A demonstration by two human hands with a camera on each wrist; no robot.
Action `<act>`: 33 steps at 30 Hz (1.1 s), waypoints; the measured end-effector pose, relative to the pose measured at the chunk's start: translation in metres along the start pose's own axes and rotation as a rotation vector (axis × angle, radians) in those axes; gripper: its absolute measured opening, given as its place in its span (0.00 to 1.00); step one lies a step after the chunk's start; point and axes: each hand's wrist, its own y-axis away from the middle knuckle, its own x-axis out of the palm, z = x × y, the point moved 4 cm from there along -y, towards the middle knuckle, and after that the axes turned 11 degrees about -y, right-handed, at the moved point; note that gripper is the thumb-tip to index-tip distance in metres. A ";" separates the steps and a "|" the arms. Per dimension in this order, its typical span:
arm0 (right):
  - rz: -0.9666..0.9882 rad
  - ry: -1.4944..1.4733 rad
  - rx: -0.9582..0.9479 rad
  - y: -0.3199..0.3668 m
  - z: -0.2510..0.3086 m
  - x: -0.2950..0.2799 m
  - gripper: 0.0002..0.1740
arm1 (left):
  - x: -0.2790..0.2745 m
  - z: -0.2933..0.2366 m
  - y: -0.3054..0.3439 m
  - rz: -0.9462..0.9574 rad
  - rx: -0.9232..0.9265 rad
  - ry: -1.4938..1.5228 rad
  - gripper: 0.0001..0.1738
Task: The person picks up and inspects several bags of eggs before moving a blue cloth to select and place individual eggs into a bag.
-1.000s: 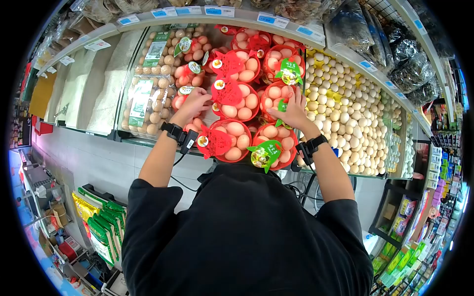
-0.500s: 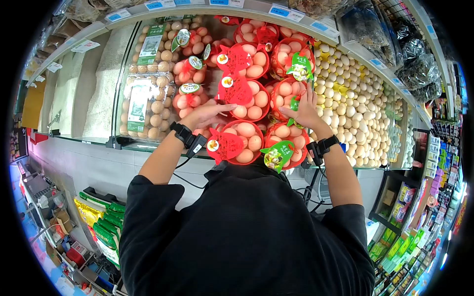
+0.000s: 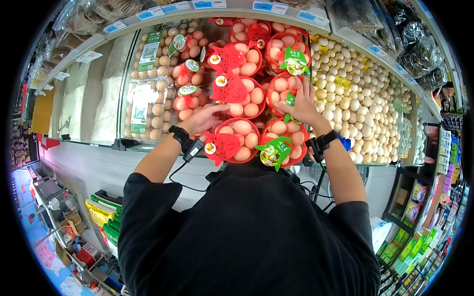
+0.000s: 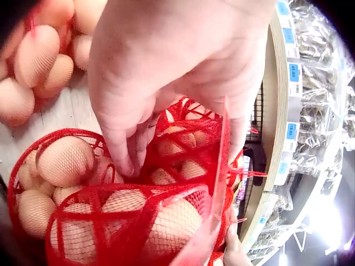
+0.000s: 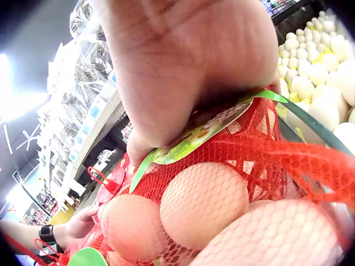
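Red-net baskets of eggs (image 3: 254, 96) stand in rows in the display case. My left hand (image 3: 205, 119) is at the left edge of a red-labelled basket; in the left wrist view the hand (image 4: 177, 72) has its fingers down among the nets (image 4: 183, 149), index finger fairly straight. My right hand (image 3: 305, 106) grips a green-labelled basket (image 3: 280, 85), thumb on the label side and fingers along its right side. In the right wrist view the palm (image 5: 194, 61) covers part of the green label (image 5: 205, 133), above netted eggs (image 5: 204, 205); its fingertips are mostly hidden.
Two more baskets (image 3: 242, 140) sit at the front edge, nearest the body. Boxed eggs (image 3: 148, 106) and small netted bags (image 3: 190, 101) lie to the left, loose pale eggs (image 3: 355, 103) to the right. A shelf rail with price tags (image 3: 210, 5) crosses behind.
My left hand has moved right, from the small netted bags to the red-labelled basket. My right hand stays on the same green-labelled basket. The head view has shifted slightly.
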 end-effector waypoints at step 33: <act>-0.090 0.082 -0.023 0.001 -0.010 0.006 0.69 | -0.021 0.004 0.009 -0.060 -0.070 0.071 0.27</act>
